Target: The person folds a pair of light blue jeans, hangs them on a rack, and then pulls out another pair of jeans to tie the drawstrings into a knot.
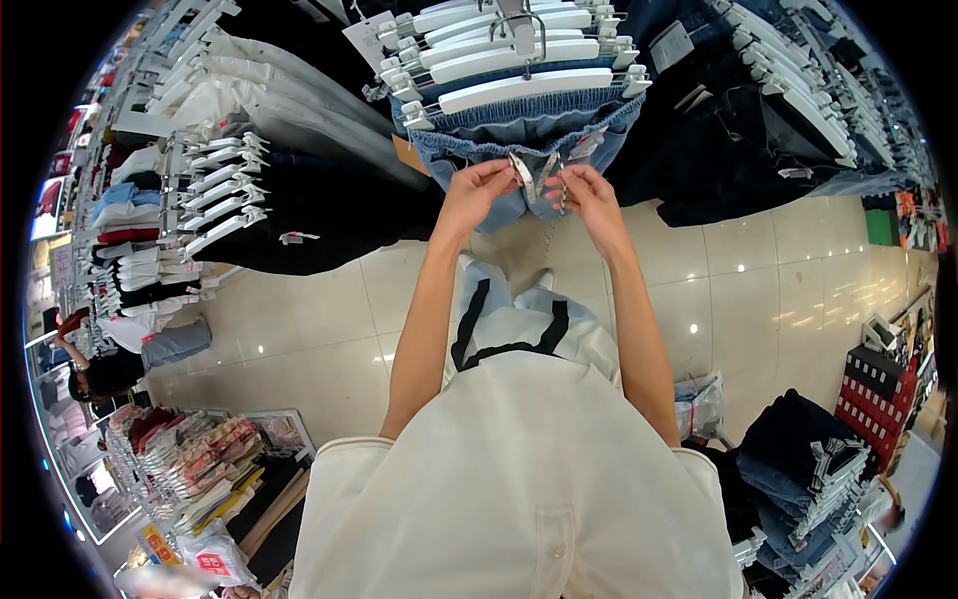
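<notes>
A pair of blue jeans (pixel 431 150) with a gathered elastic waist hangs in front of me from a white clip hanger (pixel 526 92). My left hand (pixel 481 192) is at the front of its waist, thumb and fingers pinched on a pale, shiny strip (pixel 522 176). Just to the right, my right hand (pixel 589 196) pinches a thin silver chain (pixel 563 192), part of which dangles below the fingers. The two hands are a short gap apart. What fastens the strip and chain to the jeans is too small to make out.
More white hangers (pixel 514 50) with denim crowd the rail behind. Black trousers (pixel 329 225) hang at left, dark garments (pixel 733 150) at right. Folded jeans (pixel 788 449) lie lower right, and patterned clothes (pixel 200 454) hang lower left. Another person (pixel 110 369) is at far left.
</notes>
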Demonstrator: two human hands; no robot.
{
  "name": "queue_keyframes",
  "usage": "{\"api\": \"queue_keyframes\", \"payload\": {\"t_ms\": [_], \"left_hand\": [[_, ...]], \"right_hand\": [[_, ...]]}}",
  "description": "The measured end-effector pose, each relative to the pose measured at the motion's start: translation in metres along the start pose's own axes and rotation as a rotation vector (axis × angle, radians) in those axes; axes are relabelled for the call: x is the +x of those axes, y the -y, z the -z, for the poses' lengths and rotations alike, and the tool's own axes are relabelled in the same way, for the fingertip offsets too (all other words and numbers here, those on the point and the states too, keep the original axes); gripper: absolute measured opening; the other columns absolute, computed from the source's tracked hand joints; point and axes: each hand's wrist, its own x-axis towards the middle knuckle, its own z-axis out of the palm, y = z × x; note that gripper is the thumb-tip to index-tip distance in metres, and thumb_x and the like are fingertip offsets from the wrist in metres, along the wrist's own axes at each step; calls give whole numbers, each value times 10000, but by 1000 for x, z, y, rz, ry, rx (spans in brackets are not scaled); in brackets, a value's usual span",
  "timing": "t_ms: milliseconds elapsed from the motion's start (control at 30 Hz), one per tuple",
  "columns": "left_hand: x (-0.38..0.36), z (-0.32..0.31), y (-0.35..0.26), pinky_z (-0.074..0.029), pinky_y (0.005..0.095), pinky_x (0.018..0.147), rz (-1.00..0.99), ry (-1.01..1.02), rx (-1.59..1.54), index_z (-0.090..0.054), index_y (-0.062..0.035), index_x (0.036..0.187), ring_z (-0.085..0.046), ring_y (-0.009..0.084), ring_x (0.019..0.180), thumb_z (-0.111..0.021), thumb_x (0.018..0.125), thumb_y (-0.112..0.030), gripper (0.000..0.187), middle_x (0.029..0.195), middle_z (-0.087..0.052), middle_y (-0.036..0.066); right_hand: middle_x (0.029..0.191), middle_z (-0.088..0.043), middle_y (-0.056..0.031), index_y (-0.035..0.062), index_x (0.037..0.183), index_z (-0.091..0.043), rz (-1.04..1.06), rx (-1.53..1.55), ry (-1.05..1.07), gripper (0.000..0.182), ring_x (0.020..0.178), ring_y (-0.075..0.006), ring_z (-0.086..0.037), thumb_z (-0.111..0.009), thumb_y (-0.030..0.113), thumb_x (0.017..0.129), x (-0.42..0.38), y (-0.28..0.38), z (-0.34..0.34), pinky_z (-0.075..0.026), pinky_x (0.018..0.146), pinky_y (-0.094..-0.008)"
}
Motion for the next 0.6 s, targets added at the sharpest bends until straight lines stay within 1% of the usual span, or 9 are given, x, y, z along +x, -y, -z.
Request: {"api": "queue_keyframes", "payload": {"t_ms": [100,167,200,267,300,367,400,467,600], "left_hand": [[-1,0,0,-549,296,878,3,-2,-1,-646,51,1239,-701,179,928,-654,982,-154,329,1091,-722,108],[-4,-2,-7,-576,316,834,53,27,-102,-639,58,1233,-699,184,908,-658,977,-143,326,1070,-719,112],[-4,-3,-8,-576,316,834,50,27,-102,-639,58,1233,-699,184,908,-658,977,-143,326,1070,-719,112],[-6,-3,-9,-596,315,765,55,36,-138,-636,61,1224,-696,186,880,-660,972,-130,317,1042,-715,109],[-7,-3,-9,-596,315,765,55,36,-138,-636,61,1224,-696,186,880,-660,972,-130,317,1042,-715,109],[-8,-3,-11,-585,286,692,59,27,-95,-637,62,1218,-683,162,840,-658,967,-115,308,1008,-713,100],[-8,-1,-9,-585,286,692,59,28,-95,-637,62,1218,-683,162,840,-658,967,-115,308,1008,-713,100],[-7,1,-4,-556,261,649,53,19,25,-678,43,1168,-671,140,781,-670,953,-118,269,959,-724,80],[-8,3,5,-521,249,639,65,34,96,-709,20,1129,-654,115,763,-688,944,-130,239,924,-727,51]], "right_hand": [[1054,-716,-107,13,1144,-619,-6,0,-28,213,860,-155,-682,-577,181,1020,-3,-3,4,-539,774,-278],[1038,-718,-100,12,1150,-626,-6,0,-32,211,857,-150,-680,-592,166,1011,-5,-6,9,-538,770,-275],[1021,-721,-93,11,1156,-632,-7,0,-38,210,855,-145,-678,-607,152,1001,-6,-6,10,-538,766,-271],[1010,-722,-86,12,1156,-636,-6,7,-37,209,852,-142,-676,-614,145,997,-9,-6,14,-536,764,-268],[999,-723,-79,12,1156,-641,-5,13,-36,207,849,-139,-675,-621,139,993,-10,-7,16,-534,763,-266],[998,-721,-76,12,1151,-645,-8,7,-47,203,844,-136,-672,-623,135,990,-11,-8,20,-532,761,-262],[997,-719,-72,11,1146,-649,-10,2,-57,199,839,-133,-668,-626,130,988,-11,-8,21,-529,759,-259],[994,-717,-71,12,1142,-651,-11,5,-62,195,838,-130,-665,-627,127,986,-11,-9,22,-528,757,-259],[985,-712,-68,15,1139,-656,-19,9,-73,189,833,-123,-656,-626,117,983,-12,-8,22,-525,753,-259]]}}
